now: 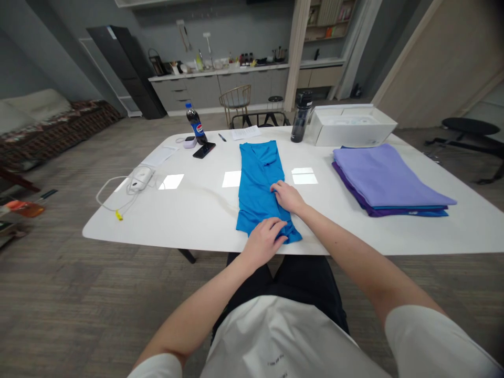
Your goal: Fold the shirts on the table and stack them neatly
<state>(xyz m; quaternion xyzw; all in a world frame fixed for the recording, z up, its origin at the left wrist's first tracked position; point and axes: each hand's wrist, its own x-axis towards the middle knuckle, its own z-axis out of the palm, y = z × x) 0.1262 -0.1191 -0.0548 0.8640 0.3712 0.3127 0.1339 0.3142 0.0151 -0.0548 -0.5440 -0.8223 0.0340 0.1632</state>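
A blue garment (258, 181), folded into a long narrow strip, lies on the white table (197, 210) in front of me. Its surface is wrinkled, and the near end is uneven, with layers sticking out at both sides. My left hand (263, 242) rests on that near end by the table edge, thumb and fingers apart. Farther up, along the garment's right side, my right hand (288, 197) presses down with its fingers stretched and slightly bent. Neither hand appears to grasp the cloth.
A stack of folded purple and blue cloth (388, 176) sits at right, before a white box (352, 126). A dark bottle (301, 118) stands beside the box. At left are a cola bottle (196, 125), a phone (204, 150) and a white device with a cable (140, 178).
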